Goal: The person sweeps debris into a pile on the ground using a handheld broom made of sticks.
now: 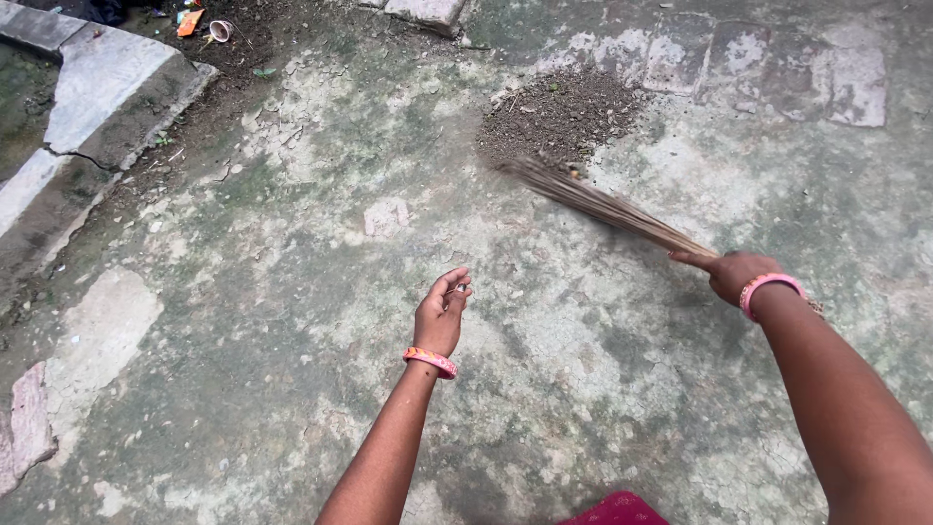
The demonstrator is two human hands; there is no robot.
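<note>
Head view, broom [603, 206] blurred, right hand [734, 274] gripping

Left hand [442, 313] at frame centre, fingers loosely curled, palm turned right, forearm rising from the bottom edge, right hand [736, 273] at right, fist closed, index finger extended, arm outstretched

You stand on a cracked, mossy concrete floor [292, 321]. A dirt pile [559, 117] lies on it ahead of you, a raised kerb [92, 92] at far left, litter [204, 24] beyond.
</note>
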